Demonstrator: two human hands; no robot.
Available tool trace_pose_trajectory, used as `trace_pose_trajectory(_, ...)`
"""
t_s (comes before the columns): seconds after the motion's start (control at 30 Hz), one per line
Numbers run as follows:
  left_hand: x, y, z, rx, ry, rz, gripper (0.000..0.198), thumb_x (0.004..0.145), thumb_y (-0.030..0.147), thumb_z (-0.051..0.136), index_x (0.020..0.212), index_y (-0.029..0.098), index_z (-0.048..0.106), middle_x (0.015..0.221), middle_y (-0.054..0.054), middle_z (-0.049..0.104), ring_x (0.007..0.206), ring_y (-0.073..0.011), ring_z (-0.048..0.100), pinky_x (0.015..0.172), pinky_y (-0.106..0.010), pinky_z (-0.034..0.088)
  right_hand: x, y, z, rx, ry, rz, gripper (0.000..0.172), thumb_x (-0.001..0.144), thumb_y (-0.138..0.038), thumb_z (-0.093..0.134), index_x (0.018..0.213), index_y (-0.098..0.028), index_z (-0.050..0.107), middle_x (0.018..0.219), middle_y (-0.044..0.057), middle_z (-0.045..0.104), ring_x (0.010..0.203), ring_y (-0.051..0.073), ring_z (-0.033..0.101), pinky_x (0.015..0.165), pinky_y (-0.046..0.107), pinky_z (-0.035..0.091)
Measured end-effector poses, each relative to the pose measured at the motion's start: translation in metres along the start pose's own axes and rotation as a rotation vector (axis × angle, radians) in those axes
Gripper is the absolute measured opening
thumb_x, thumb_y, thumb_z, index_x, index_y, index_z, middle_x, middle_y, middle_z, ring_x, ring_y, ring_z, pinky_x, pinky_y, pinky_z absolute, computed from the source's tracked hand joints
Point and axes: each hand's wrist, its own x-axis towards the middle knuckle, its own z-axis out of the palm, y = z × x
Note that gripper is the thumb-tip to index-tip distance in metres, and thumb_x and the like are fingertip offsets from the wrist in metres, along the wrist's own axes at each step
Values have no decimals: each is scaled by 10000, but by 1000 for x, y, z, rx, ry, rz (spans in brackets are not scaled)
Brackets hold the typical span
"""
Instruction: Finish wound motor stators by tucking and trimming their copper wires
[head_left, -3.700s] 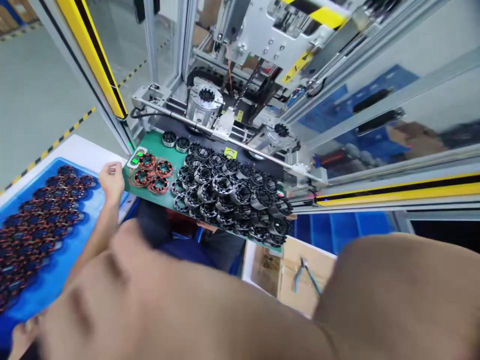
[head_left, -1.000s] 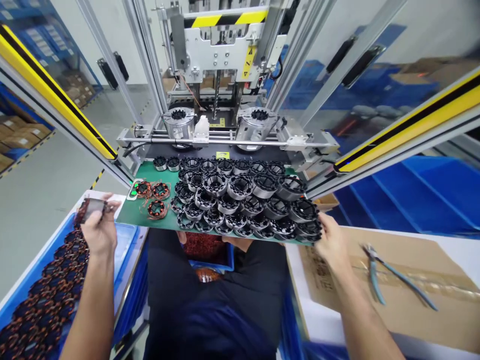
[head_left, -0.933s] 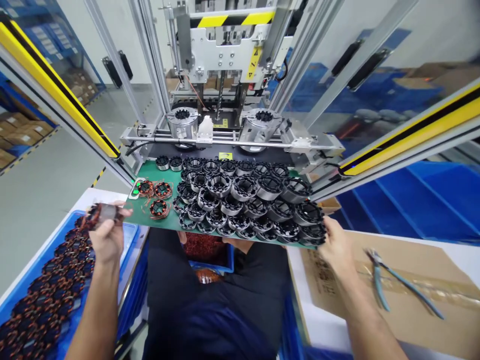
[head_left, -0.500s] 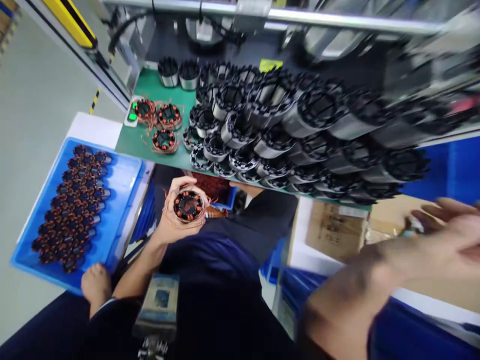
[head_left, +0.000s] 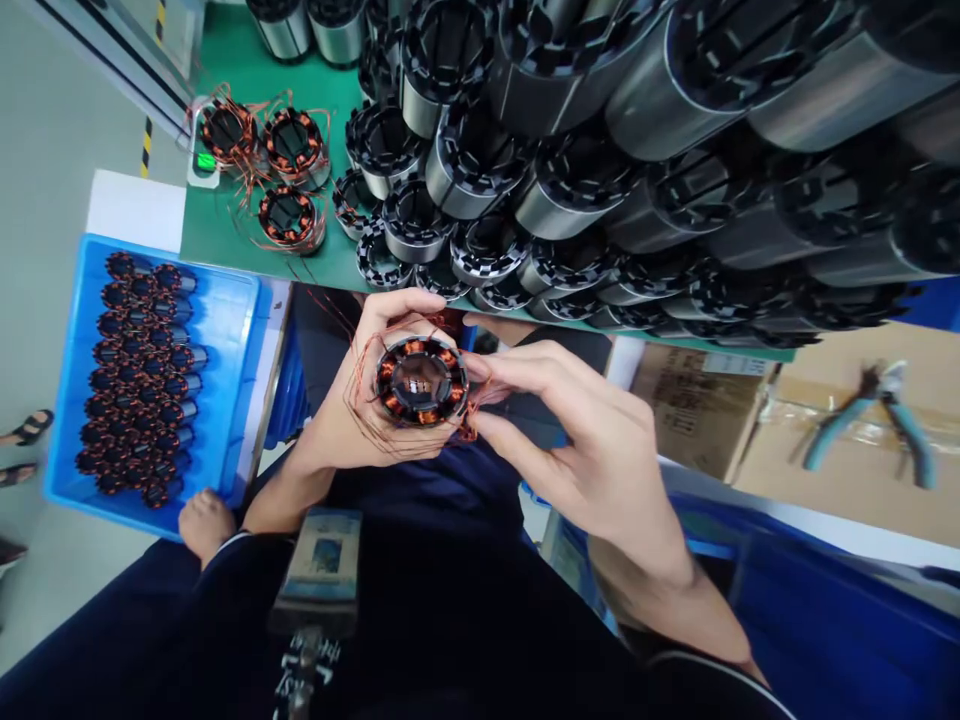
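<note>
The ring is black with copper coils all round and loose wires everywhere. It's between both hands, left hand curled snugly round it; right hand nearly closed at the wires, can't tell if it's gripping any. Blue tray's got rows of wound rings.
</note>
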Motion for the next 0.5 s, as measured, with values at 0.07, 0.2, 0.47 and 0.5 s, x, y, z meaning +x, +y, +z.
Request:
trace_pose_trajectory(0.07,-1,7,2,-4,24,-69,1094,843,503,1209,1753,316,633,1407,-102,811,1133,-288,856,951,-430,753,-6,-5,-1,-31,-25,11,431,1162,-184,899,1572,-185,762,1376,111,874,1216,185,854,1109,277,715)
trace_pose_trajectory(0.2,0,19,4,72,61,-81,989,884,493,1173,1746,305,724,1429,-95,838,1226,-289,836,1038,-454,754,-19,-10,-4,-203,8,-9,354,1157,-76,854,1472,-231,803,1193,58,886,1017,169,860,995,282,703)
trace_pose_trajectory(0.47,6,15,16,249,234,-23,618,873,374,1172,1345,285,784,1329,-70,886,1149,-302,876,988,-511,745,-43,6,-39,134,-79,6,72,1184,-333,870,1210,-282,913,1232,102,881,1130,287,837,982,442,715)
trace_pose_trajectory(0.5,9,14,19,226,192,-27,631,853,363,1186,1335,289,786,1294,-54,885,1120,-283,877,958,-478,731,-48,5,-38,195,-36,52,102,1162,-399,901,1165,-301,929,1263,113,883,1189,325,843,1017,487,731)
